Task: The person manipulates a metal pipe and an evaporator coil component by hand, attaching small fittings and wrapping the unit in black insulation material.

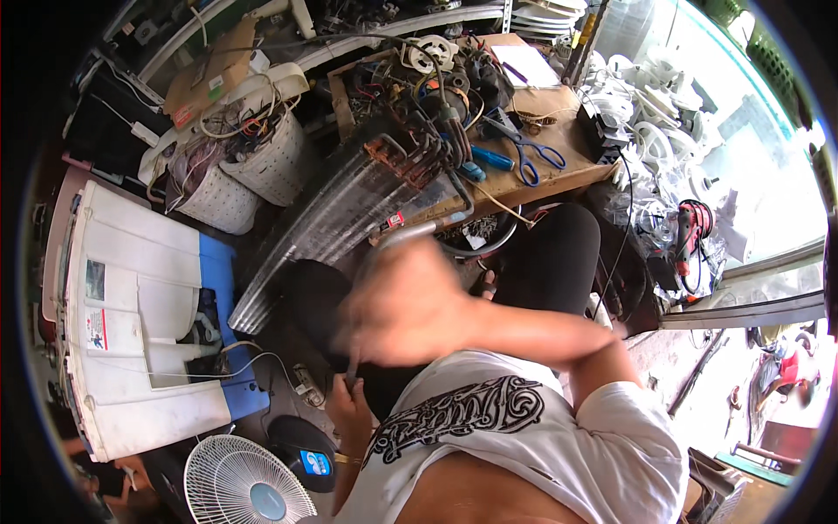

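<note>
The right hand point(406, 306) (blurred, so its grip cannot be told) crosses above the left hand point(349, 397), which is closed on a thin rod point(353, 365) standing upright just below it, finned coil point(349, 210) lying beyond.

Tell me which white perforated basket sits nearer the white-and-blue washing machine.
The lower left basket, beside the washing machine; the other basket sits farther right.

Blurred right hand point(410, 301) perhaps touching coil point(349, 205).
</note>
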Tool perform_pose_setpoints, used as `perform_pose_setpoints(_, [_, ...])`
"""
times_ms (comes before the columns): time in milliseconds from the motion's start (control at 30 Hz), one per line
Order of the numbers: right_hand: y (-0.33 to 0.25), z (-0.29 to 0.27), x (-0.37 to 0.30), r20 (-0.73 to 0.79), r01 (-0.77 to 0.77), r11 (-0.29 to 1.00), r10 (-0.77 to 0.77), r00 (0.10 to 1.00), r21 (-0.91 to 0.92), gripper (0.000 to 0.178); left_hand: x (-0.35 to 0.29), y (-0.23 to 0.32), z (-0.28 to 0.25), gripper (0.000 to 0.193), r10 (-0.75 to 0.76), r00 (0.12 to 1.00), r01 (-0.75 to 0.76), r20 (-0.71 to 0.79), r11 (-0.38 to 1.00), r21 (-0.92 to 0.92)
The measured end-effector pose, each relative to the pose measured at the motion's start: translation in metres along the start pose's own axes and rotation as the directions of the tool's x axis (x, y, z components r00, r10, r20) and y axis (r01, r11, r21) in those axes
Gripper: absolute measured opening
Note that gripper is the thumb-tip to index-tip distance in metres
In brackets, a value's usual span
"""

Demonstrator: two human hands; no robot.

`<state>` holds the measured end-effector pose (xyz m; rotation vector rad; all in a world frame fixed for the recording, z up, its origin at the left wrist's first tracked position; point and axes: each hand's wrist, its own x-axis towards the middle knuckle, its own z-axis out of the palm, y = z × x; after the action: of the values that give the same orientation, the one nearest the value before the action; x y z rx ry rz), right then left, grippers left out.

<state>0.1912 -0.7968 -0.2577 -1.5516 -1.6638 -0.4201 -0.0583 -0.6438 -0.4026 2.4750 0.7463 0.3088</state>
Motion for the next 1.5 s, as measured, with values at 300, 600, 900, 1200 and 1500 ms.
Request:
perform_pose_setpoints(300, [0.150, 0.034, -0.123, 0.107, 0.281, -0.130, 0.990, 0.094, 0.951, 0.035, -0.010, -0.019, -0.008, 0.013, -0.067, 0.882, 0.294, 0.467, 0.852, -0.433])
perform_pose_setpoints(600, [0.150, 0.024, -0.093, 0.502, 0.519, -0.619, 0.784, 0.364, 0.590, 0.034, -0.018, -0.046, 0.044, 0.013, 0.021, 0.808, 0.480, 0.589, 0.556, -0.678])
perform_pose_setpoints(900, [0.143, 0.049, -0.106, 0.259, 0.630, -0.615, 0.782, 0.568, 0.474, 0.041, 0.030, -0.017, -0.049, 0.011, -0.088, 0.859, 0.286, 0.504, 0.899, -0.331])
perform_pose_setpoints(1200, [0.165, 0.105, -0.138, 0.374, 0.440, -0.850, 0.523, 0.765, 0.289, 0.052, 0.057, 0.103, -0.141, 0.022, 0.066, 0.881, -0.238, 0.468, 0.918, 0.318])
perform_pose_setpoints(1500, [0.156, 0.026, -0.123, 0.502, 0.287, -0.696, 0.689, 0.522, 0.658, 0.040, 0.016, -0.002, -0.045, 0.032, 0.138, 0.491, 0.797, 0.860, 0.328, -0.507])
